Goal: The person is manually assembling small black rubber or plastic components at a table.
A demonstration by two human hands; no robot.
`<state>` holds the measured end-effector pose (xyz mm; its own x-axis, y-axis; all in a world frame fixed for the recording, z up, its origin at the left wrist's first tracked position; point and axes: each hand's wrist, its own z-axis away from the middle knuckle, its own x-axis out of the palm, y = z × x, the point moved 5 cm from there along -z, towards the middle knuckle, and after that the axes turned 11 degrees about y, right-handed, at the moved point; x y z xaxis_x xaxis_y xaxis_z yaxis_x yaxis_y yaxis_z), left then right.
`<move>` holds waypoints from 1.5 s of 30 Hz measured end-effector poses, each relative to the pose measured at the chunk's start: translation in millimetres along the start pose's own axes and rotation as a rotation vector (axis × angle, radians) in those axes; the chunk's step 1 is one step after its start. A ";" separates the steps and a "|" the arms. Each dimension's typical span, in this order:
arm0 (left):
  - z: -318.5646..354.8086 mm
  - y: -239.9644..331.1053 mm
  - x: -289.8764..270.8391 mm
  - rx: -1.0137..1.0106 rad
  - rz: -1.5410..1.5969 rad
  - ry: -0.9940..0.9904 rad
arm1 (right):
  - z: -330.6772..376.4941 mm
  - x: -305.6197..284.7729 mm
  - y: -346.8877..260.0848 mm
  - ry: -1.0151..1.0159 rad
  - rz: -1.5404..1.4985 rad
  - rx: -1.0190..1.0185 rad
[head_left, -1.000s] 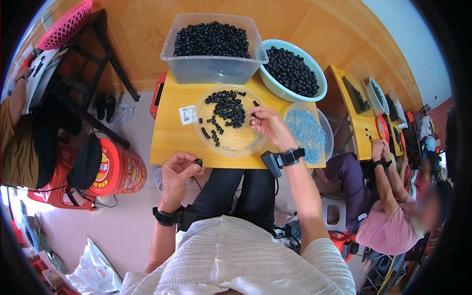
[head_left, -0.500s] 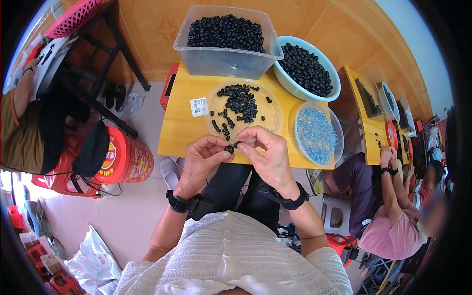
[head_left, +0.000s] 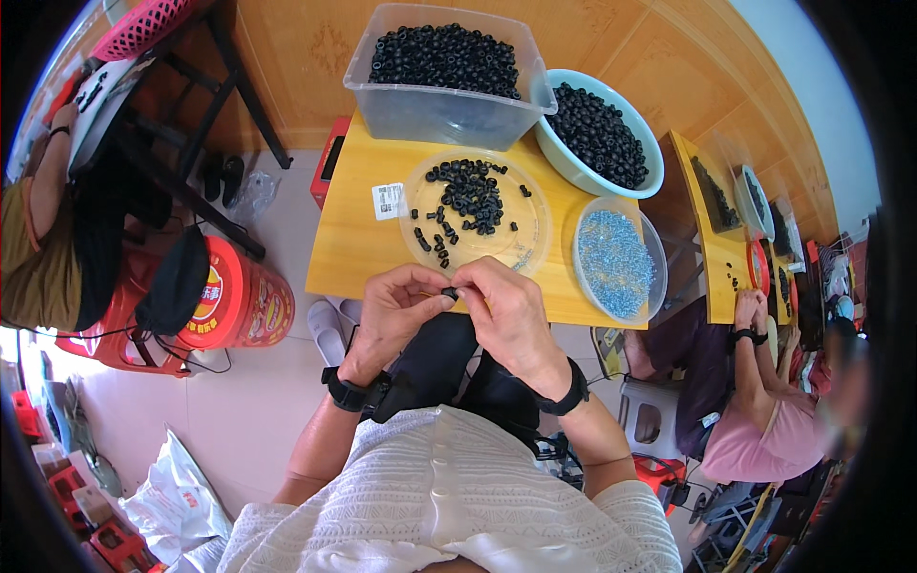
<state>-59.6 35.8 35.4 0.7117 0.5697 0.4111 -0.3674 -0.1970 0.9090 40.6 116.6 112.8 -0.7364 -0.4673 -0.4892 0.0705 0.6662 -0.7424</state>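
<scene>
Just off the front edge of the table, my left hand [head_left: 396, 310] pinches a small round black part [head_left: 450, 293] between thumb and fingertips. My right hand [head_left: 511, 320] meets it there, its fingertips closed at the same spot; whatever small piece they hold is hidden. Beyond my fingers lies a round clear plastic lid [head_left: 530, 229] on the table. On the lid sits a pile of small black parts [head_left: 473, 196], with several short black pieces [head_left: 435, 239] spread along its near left side.
A clear bin [head_left: 449, 119] and a pale blue basin [head_left: 597, 177], both full of black parts, stand at the back of the yellow table [head_left: 344, 258]. Right of the lid is a tub of small bluish clear pieces [head_left: 616, 263]. Another person [head_left: 764, 420] works at the right.
My two hands have come together. The right fingertips, which held a small black piece apart, now touch the round black part in my left hand.
</scene>
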 end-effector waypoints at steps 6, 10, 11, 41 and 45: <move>0.3 -16.2 -1.8 0.061 0.010 0.045 | 4.4 9.4 4.9 -0.003 0.070 -0.004; 1.1 -15.1 3.9 0.065 0.014 0.039 | 3.1 5.8 17.7 0.052 -0.058 0.139; 1.3 -11.3 5.6 0.068 0.043 0.028 | 2.9 3.8 16.6 0.052 -0.057 0.138; 6.4 -13.9 1.6 0.006 0.180 -0.008 | 4.6 2.0 -10.3 0.006 0.082 0.011; 9.7 -11.8 3.2 0.046 0.139 -0.008 | 9.7 4.5 -2.8 0.040 0.088 0.031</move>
<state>-47.2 32.2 26.7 0.6605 0.5281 0.5337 -0.4354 -0.3097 0.8453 43.6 106.9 108.3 -0.7525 -0.3841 -0.5350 0.1565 0.6848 -0.7118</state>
